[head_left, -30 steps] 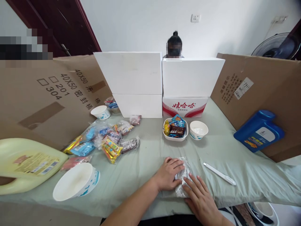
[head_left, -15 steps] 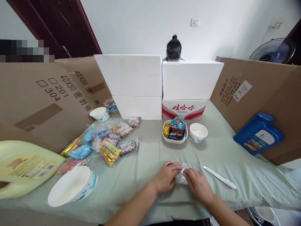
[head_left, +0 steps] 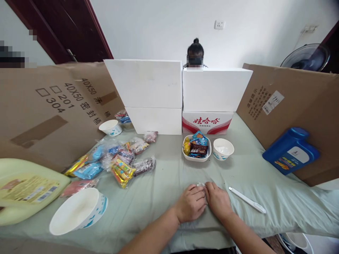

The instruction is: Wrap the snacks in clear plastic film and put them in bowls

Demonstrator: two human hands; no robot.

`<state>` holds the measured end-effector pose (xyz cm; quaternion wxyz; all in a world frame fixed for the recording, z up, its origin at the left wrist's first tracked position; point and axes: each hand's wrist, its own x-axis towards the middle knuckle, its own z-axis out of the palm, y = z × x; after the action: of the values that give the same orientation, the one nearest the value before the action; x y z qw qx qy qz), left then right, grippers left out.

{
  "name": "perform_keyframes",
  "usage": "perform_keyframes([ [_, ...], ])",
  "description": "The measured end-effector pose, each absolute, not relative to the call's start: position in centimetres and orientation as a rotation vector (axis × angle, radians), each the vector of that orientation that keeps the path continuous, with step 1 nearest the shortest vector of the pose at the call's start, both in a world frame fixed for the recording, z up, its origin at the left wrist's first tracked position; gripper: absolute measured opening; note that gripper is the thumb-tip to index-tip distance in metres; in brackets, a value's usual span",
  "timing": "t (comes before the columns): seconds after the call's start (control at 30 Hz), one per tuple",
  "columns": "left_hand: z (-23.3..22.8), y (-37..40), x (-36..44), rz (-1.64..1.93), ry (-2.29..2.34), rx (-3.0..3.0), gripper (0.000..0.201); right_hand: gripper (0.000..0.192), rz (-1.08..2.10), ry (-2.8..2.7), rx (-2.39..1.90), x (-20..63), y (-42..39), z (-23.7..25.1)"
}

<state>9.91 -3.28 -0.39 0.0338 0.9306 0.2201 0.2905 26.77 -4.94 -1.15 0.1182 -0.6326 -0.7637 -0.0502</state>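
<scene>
Both hands are together on the cloth near the table's front edge, closed on a small clear plastic bag [head_left: 201, 184]. My left hand [head_left: 191, 204] has its fingers curled over the bag's left side. My right hand [head_left: 217, 200] presses against it from the right, thumb and fingers together. Most of the bag is hidden under them; a crinkled bit shows at the top. Just beyond stands a white square bowl [head_left: 197, 159] of wrapped snacks, beside a paper bowl [head_left: 223, 151] with something clear inside. A slim white cutter-like tool [head_left: 247, 200] lies right of my right hand.
Wrapped snacks [head_left: 123, 169] are heaped on the left, near a large paper bowl [head_left: 76, 211] and a pale yellow jug [head_left: 29, 190]. A blue bottle [head_left: 291, 150] leans against the right cardboard panel [head_left: 296, 106]. White boxes [head_left: 156, 120] stand at the back, a person behind them.
My hands have drawn together and curled over the plastic bag, which now shows much less. My left hand has turned into a tighter grip. The view has shifted slightly.
</scene>
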Motion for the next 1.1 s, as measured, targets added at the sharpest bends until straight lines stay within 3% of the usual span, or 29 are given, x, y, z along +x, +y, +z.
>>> perform_keyframes([
  [0.23, -0.6, -3.0, 9.8, 0.71, 0.933, 2.721, 0.005, 0.018, -0.258, -2.141, -1.918, 28.9, -4.0, -0.1],
  [0.33, -0.2, -3.0, 9.8, 0.677, 0.959, 2.661, 0.009, 0.025, -0.281, -2.148, -1.747, 29.2, -4.5, 0.1],
  [0.43, 0.2, -3.2, 9.7, 0.68, 0.982, 2.587, 0.024, 0.046, -0.176, -2.39, -1.415, 28.5, -5.6, -0.8],
  [0.53, 0.2, -3.3, 9.1, 0.736, 1.041, 2.533, 0.027, 0.075, -0.09, -2.555, -1.314, 27.9, -6.5, -2.1],
  [0.63, 0.2, -3.1, 8.3, 0.827, 1.126, 2.529, 0.025, 0.084, -0.026, -2.592, -1.381, 27.8, -6.9, -2.9],
  [0.8, -0.2, -2.7, 8.3, 0.942, 1.181, 2.547, 0.025, 0.078, -0.148, -2.638, -1.222, 28.3, -8.7, -3.2],
  [0.93, -0.5, -2.5, 8.8, 0.905, 1.198, 2.548, 0.026, 0.042, -0.189, -2.737, -0.804, 29.5, -9.8, -1.2],
  [1.03, -0.7, -2.4, 8.8, 0.887, 1.199, 2.537, 0.027, 0.035, -0.012, -2.665, -0.901, 31.3, -7.4, 2.6],
  [1.1, -0.8, -2.3, 8.8, 0.887, 1.186, 2.531, 0.027, 0.038, -0.145, -2.483, -1.127, 33.0, -3.9, 5.6],
])
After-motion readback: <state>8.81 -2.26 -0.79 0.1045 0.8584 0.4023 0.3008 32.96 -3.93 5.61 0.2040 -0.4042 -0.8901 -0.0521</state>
